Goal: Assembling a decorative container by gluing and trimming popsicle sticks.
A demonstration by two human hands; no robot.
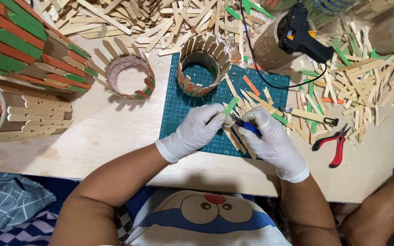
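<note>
Two white-gloved hands meet over the green cutting mat (178, 102), dead centre of the bench (106, 132). The left hand (197, 130) pinches a green flat stick (230, 105) between thumb and fingertips, tilted toward one o'clock. The right hand (270, 136) is curled tight around blue-handled cutters (247, 126), whose tip sits right at the stick's lower end.

At twelve o'clock on the mat stands one cardboard ring (202, 68), upright, clad all round in plain wooden sticks with a few orange ones. At ten o'clock, off the mat, a second ring (129, 75) wears sticks only in part, red and green at its base. Two big stick-covered cylinders (19, 50) lie at nine o'clock, banded orange, green and bare wood.

At one o'clock one black glue gun (299, 33) rests on a cardboard tube, its cord trailing across the mat. At three o'clock: one pair of red-handled pliers (331, 146), lying flat. Loose sticks (356, 86), too many to count, are heaped from twelve round to three, mostly pale wood, some green. Another person's bare forearm (381, 209) shows at four o'clock.
</note>
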